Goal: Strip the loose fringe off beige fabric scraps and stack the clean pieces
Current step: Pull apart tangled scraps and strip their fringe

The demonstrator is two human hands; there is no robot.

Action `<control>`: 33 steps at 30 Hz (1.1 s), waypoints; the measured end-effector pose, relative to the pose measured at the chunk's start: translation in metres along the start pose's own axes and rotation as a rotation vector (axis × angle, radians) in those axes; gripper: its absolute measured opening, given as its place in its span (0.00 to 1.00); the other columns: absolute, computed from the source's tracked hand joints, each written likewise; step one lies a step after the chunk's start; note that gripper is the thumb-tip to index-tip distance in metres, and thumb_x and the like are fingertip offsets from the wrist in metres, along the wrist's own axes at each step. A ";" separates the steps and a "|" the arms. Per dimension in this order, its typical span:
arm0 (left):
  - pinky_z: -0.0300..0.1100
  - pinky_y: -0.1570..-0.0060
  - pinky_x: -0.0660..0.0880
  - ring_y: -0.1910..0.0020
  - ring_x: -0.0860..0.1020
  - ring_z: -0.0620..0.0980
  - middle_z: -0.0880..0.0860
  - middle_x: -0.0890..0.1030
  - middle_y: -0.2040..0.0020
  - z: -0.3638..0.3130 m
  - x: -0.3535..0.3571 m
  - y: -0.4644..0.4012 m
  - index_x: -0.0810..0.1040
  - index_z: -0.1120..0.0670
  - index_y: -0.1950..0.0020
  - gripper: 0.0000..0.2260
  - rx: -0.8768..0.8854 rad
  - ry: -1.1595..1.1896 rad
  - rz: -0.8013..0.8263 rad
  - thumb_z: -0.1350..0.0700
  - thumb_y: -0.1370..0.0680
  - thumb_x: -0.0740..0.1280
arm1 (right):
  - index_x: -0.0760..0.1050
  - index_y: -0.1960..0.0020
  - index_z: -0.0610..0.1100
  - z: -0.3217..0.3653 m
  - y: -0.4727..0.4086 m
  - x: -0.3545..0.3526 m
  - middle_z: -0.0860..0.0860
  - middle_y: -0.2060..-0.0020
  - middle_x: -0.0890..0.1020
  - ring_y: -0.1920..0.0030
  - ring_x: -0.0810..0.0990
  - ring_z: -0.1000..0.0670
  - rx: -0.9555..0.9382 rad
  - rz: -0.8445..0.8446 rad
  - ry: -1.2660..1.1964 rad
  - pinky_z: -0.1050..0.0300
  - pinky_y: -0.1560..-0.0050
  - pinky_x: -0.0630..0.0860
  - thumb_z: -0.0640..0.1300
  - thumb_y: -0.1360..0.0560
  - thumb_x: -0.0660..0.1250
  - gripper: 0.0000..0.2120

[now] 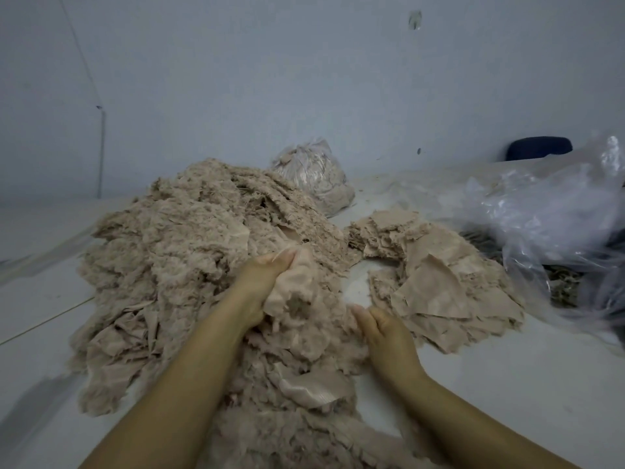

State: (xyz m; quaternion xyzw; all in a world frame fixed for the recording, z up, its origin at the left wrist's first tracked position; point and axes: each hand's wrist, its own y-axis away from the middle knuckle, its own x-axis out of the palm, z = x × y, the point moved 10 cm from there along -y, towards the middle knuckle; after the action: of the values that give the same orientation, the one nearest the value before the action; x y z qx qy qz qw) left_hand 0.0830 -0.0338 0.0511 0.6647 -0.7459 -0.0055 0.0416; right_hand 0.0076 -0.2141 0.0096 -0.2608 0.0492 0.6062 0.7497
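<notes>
A big heap of frayed beige fabric scraps [189,252] covers the left and middle of the white surface. My left hand [260,286] grips a bunched beige scrap [297,286] lifted at the heap's front. My right hand [385,333] lies just right of that scrap, fingers straight and pointing away, holding nothing. To the right sits a flatter stack of cleaner beige pieces [439,265]. Loose fluffy fringe [304,411] is spread between my forearms.
A clear plastic bag stuffed with beige fibre [314,174] stands behind the heap by the wall. Crumpled clear plastic sheeting [548,211] fills the right side. A dark chair back [539,147] shows at the far right. Bare white surface [507,377] lies front right.
</notes>
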 end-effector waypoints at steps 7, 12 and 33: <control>0.41 0.60 0.78 0.59 0.81 0.51 0.58 0.83 0.57 0.010 0.061 0.020 0.79 0.61 0.47 0.19 -0.046 -0.094 0.382 0.48 0.29 0.69 | 0.77 0.46 0.40 0.022 -0.006 0.024 0.47 0.52 0.83 0.50 0.82 0.49 0.141 0.215 -0.470 0.55 0.47 0.78 0.63 0.26 0.57 0.28; 0.50 0.47 0.77 0.50 0.80 0.56 0.61 0.81 0.48 0.021 0.053 0.013 0.76 0.61 0.44 0.11 0.014 -0.127 0.151 0.55 0.19 0.60 | 0.75 0.56 0.42 0.020 -0.009 0.015 0.51 0.66 0.83 0.64 0.81 0.54 0.179 0.087 -0.651 0.63 0.64 0.76 0.46 0.22 0.64 0.08; 0.45 0.64 0.62 0.68 0.65 0.50 0.56 0.65 0.69 -0.022 0.023 0.002 0.66 0.61 0.65 0.17 0.431 -0.451 -0.086 0.54 0.20 0.62 | 0.69 0.70 0.41 0.013 0.008 0.034 0.49 0.83 0.68 0.84 0.61 0.53 0.254 0.337 -0.556 0.64 0.80 0.60 0.57 0.29 0.67 0.22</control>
State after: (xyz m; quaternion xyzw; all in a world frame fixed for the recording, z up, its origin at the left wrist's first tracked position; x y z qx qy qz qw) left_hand 0.0796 -0.0550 0.0740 0.6712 -0.6915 0.0037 -0.2671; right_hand 0.0057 -0.1769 0.0051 0.0213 -0.0395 0.7583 0.6503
